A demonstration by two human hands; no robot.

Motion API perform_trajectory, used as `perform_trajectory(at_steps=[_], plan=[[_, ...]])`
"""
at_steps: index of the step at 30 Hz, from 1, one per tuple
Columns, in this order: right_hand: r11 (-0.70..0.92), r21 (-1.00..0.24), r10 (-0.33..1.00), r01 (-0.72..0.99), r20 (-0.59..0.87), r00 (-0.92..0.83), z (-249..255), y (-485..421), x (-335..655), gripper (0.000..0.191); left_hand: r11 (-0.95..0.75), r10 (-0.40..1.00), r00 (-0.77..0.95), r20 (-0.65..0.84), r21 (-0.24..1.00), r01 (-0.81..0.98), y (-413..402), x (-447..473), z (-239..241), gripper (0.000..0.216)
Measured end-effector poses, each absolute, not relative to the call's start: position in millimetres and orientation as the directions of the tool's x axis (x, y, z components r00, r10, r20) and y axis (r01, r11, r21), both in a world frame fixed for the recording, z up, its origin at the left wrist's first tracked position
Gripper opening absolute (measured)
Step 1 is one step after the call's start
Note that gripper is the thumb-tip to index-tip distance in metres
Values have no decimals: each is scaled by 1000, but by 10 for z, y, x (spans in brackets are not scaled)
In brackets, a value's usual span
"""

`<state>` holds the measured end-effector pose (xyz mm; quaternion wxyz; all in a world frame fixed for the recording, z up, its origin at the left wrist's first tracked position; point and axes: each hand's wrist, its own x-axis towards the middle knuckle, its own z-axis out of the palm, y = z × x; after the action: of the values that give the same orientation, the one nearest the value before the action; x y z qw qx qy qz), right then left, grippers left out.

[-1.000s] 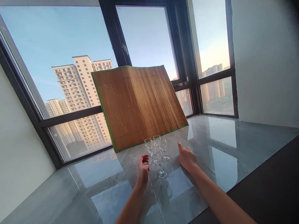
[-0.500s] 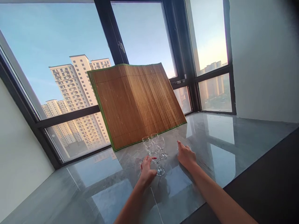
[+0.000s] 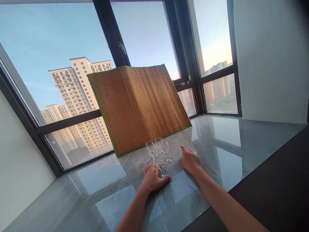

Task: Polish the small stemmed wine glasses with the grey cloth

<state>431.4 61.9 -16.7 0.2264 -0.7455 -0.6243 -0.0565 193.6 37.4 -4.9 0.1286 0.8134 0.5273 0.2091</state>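
Note:
Several clear wine glasses (image 3: 159,151) stand in a tight group on a glossy grey marble surface (image 3: 217,151). My left hand (image 3: 152,178) lies on the surface just in front of the nearest glass (image 3: 161,164), fingers stretched out toward its foot, thumb reaching to the right. My right hand (image 3: 190,159) rests flat on the surface to the right of the glasses, fingers extended, holding nothing. Behind the glasses a brown bamboo mat (image 3: 137,106) with a green edge leans against the window.
Large black-framed windows (image 3: 116,48) run along the back and show tall apartment blocks. A white wall (image 3: 270,61) stands at the right and another at the left. A dark edge (image 3: 272,187) borders the marble at the lower right.
My left hand has uncurled and slid forward and right, now flat at the foot of the nearest glass. The right hand has barely moved. The view has shifted slightly.

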Motion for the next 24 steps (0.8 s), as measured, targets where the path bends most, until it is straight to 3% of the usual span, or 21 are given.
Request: perform_trajectory(at_steps=[9, 15, 24], plan=[[-51, -250, 932, 967, 335, 136, -128, 466, 4174, 69, -445, 894, 393, 215, 327, 834, 480, 1903, 17, 76], [-135, -153, 916, 979, 359, 182, -182, 443, 4134, 63, -482, 875, 433, 217, 300, 823, 603, 1918, 28, 75], [-106, -186, 922, 977, 350, 166, -179, 447, 4186, 55, -472, 876, 477, 70, 327, 819, 760, 1936, 40, 77]])
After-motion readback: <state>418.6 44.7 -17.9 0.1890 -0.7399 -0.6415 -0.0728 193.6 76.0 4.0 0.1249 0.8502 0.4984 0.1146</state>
